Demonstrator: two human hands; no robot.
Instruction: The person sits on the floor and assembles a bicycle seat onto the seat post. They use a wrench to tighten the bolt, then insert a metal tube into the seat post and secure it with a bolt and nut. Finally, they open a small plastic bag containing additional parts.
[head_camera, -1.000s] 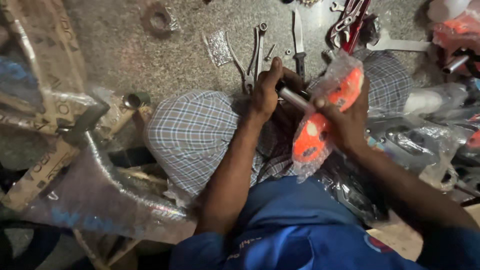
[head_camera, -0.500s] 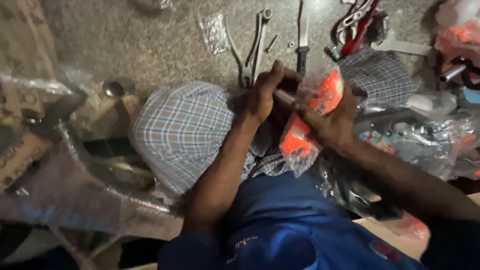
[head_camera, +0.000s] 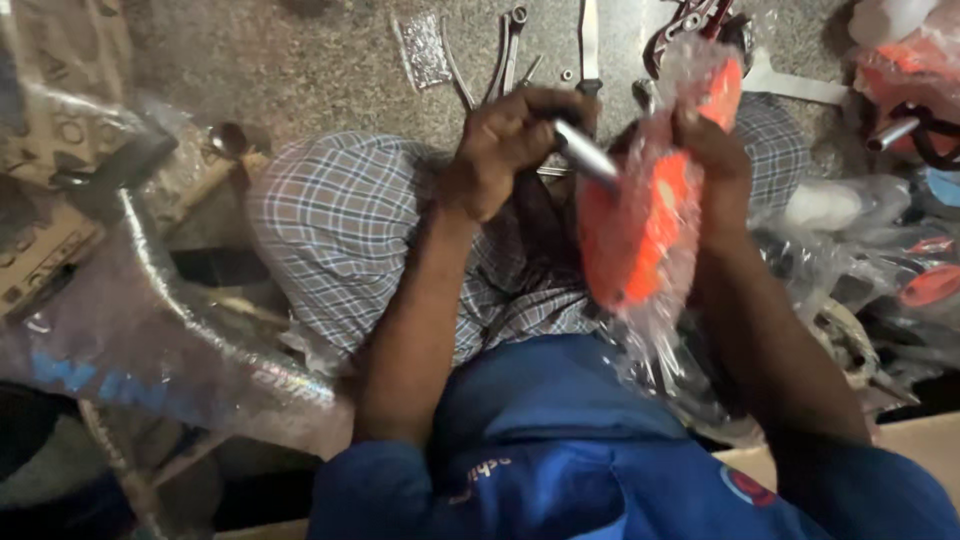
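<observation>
Two hands busy: left hand (head_camera: 500, 150) closed around shiny metal tube (head_camera: 585, 155); right hand (head_camera: 715, 160) clutching orange part in clear plastic wrap (head_camera: 640, 220).

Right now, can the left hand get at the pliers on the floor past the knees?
Probably yes, once freed. The left hand is shut on a metal tube, so it is busy. The pliers lie on bare floor just beyond it, with nothing between.

Both hands have lifted: the right hand (head_camera: 712, 150) raised the orange wrapped part (head_camera: 640, 220) upright.
</observation>
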